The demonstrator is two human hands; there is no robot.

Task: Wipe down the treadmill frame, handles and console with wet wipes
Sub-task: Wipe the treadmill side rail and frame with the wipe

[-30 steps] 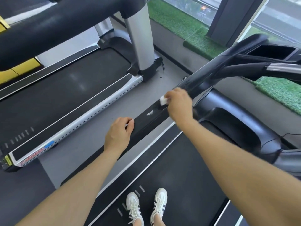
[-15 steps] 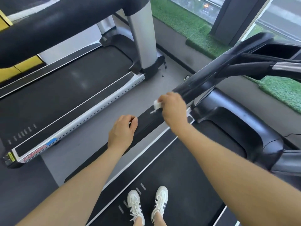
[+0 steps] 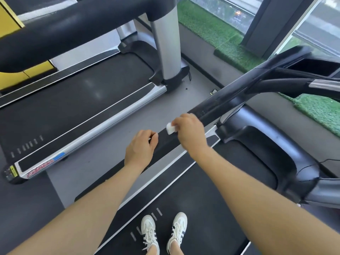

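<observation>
Right hand (image 3: 191,132) pinching a white wipe (image 3: 170,128) against the treadmill's black handrail (image 3: 217,105), left hand (image 3: 140,150) curled around the rail just beside it.

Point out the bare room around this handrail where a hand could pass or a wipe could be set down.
Free: the grey floor strip between the neighbouring treadmill's silver side rail and the black handrail; the belt ahead of the shoes. Crowded: the handrail where the left hand grips beside the right hand holding the wipe.
</observation>
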